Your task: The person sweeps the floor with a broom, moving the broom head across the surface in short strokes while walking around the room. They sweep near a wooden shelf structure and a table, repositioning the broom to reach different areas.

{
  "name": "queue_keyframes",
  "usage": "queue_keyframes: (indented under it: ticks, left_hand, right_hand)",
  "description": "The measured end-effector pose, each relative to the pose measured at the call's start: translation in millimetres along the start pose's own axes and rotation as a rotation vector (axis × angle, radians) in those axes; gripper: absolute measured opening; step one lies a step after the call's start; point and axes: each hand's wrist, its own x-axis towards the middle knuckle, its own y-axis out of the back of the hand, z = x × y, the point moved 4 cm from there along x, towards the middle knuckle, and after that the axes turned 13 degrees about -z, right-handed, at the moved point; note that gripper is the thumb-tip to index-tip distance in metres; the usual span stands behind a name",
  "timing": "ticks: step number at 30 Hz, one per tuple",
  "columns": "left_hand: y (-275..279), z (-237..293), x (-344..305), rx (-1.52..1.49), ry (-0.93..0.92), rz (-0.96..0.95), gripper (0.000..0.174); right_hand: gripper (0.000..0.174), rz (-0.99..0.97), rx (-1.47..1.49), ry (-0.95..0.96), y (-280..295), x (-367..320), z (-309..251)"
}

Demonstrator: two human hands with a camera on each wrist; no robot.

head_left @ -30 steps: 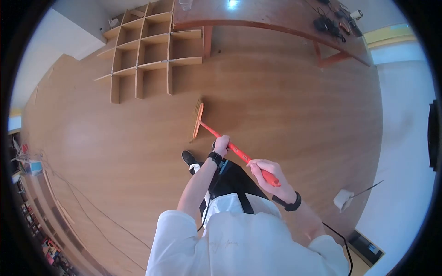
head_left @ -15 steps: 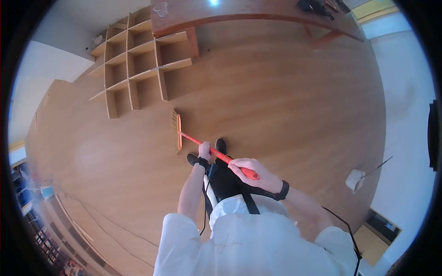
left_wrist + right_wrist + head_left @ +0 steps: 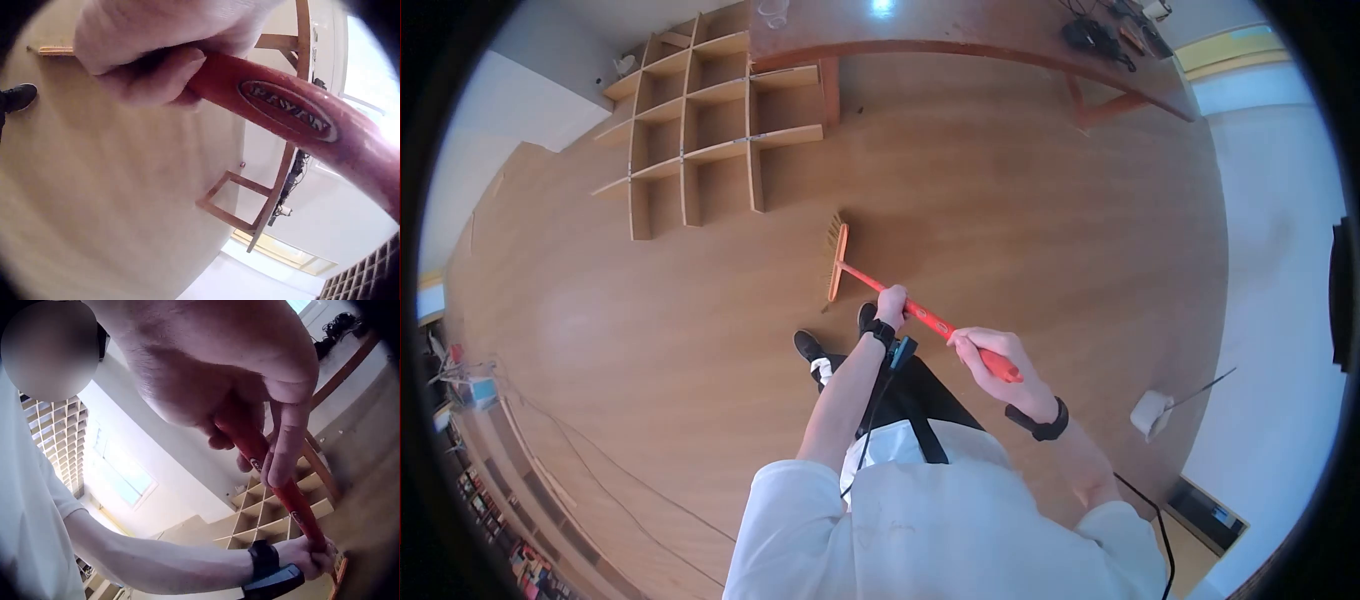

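Observation:
A broom (image 3: 931, 321) with a red handle slants from my body out to the floor. Its orange head (image 3: 838, 265), with pale bristles on the far left side, is down at the floor ahead of my feet. My left hand (image 3: 892, 306) grips the handle lower down. Close up in the left wrist view, the fingers (image 3: 181, 72) curl round it beside an oval label. Near the top end, my right hand (image 3: 1005, 368) holds the handle, its end sticking out past the palm. In the right wrist view its fingers (image 3: 289, 447) wrap the red handle.
A wooden cubby shelf (image 3: 718, 115) lies at the far left, beside a reddish-brown table (image 3: 960, 60) bearing cables. A white dustpan (image 3: 1150, 412) with a thin handle is by the right wall. Thin cords (image 3: 615, 470) trail over the floor at left.
The broom head swung left and nearer half a second ago, and is now back to the right and farther out. Both hands kept their hold and moved with it.

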Motion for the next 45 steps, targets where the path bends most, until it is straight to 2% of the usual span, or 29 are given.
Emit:
queue_keyframes:
  ticks: [6,8,10,14,17,19,21,25,28,32,34,38,40,44,45]
  left_hand:
    - [15,43,-43,-0.020,-0.051,0.067,0.011]
    - [21,56,-61,-0.005,-0.073,0.145,0.011]
    - [34,54,-62,-0.015,-0.107,0.229,0.009]
    - [58,31,-43,0.042,-0.064,0.212,0.009]
    - [56,18,-38,0.049,-0.013,0.222,0.008]
    - [41,27,-48,-0.039,-0.002,0.149,0.010]
    - [51,9,-20,-0.009,-0.008,0.114,0.010]
    - [37,12,-12,0.004,0.038,0.084,0.010]
    - [34,30,-24,0.025,0.025,0.059,0.010]
    - [33,57,-51,0.020,0.030,-0.017,0.012]
    - [39,72,-60,0.020,0.028,0.009,0.012]
    - [48,96,-90,-0.063,0.005,0.069,0.011]
    - [58,100,-99,-0.048,0.003,0.114,0.014]
    - [95,108,-105,0.010,-0.056,0.183,0.014]
    - [106,104,-98,0.005,-0.049,0.192,0.014]
  right_hand:
    - [0.011,-0.023,-0.026,0.115,12,16,-27]
    - [0.010,-0.070,0.076,0.039,9,14,-18]
    - [0.010,-0.078,0.117,0.140,5,15,-1]
    - [0.010,-0.130,0.135,0.126,-2,15,13]
    - [0.010,-0.108,0.118,0.084,-6,14,11]
    - [0.010,-0.097,0.097,0.040,-13,15,8]
    - [0.010,-0.069,0.101,-0.004,-16,16,0]
    - [0.012,-0.065,0.006,-0.082,-20,25,-20]
    - [0.009,-0.083,0.055,-0.106,-26,32,-38]
    - [0.009,-0.053,0.068,-0.046,-24,40,-59]
    - [0.009,-0.043,-0.028,0.017,-23,47,-68]
    - [0.009,0.003,-0.005,0.034,-21,51,-81]
    - [0.010,-0.059,0.117,-0.064,-24,50,-80]
    - [0.012,-0.109,0.195,-0.025,-41,55,-62]
    - [0.012,-0.110,0.181,0.034,-42,59,-57]
